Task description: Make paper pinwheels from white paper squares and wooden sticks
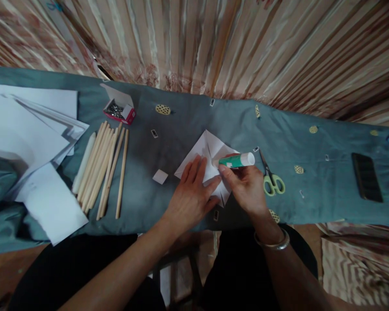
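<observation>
A square of white paper (194, 149) with cut or creased lines running in from its corners lies on the table, turned like a diamond. My left hand (192, 190) rests flat on its lower left part, fingers stretched out. In my right hand (246, 185) is a green glue stick (235, 161) with a white end, tilted so that its tip meets the paper near the middle. A small white paper piece (160, 176) lies to the left of the square. Just right of my right hand are scissors (272, 179) with pale green handles.
Left of the hands lie several wooden sticks (100, 168) and an open red box (119, 110) of small metal pins. White paper sheets (26, 129) cover the far left. A dark phone (366, 177) lies at the right on the green tablecloth (327, 194). A curtain (194, 47) hangs behind.
</observation>
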`<state>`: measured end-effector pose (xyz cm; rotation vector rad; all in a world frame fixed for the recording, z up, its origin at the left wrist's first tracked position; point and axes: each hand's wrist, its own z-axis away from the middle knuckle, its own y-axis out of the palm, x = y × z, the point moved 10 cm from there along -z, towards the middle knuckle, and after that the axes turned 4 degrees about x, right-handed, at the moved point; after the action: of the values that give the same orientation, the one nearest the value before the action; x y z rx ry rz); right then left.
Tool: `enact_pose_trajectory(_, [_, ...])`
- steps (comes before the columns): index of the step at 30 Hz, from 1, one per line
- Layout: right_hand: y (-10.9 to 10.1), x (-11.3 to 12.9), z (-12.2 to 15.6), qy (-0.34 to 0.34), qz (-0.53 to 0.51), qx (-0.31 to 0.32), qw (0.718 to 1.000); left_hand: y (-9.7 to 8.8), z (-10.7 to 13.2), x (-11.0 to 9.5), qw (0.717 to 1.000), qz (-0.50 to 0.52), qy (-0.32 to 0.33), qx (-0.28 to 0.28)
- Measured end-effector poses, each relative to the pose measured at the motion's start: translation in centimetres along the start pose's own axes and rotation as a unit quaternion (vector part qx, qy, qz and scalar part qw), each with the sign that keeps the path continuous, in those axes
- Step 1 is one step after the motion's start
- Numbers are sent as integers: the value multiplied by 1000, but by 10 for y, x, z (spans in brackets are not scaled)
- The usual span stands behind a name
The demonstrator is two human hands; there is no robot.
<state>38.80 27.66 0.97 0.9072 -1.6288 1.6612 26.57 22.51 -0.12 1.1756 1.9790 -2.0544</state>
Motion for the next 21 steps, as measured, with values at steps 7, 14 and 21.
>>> enact_pose_trajectory(7, [3, 1, -1, -16, 40, 3, 999, 1, 0, 0, 1000, 3, -4, 1])
enact_pose_trajectory(14, [5, 13, -1, -44, 111, -11, 993, 1, 0, 0, 1000, 5, -4, -7])
enact_pose_trajectory(21, [6, 16, -1, -45, 118, -8, 992, 0, 0, 0, 1000, 2, -6, -5])
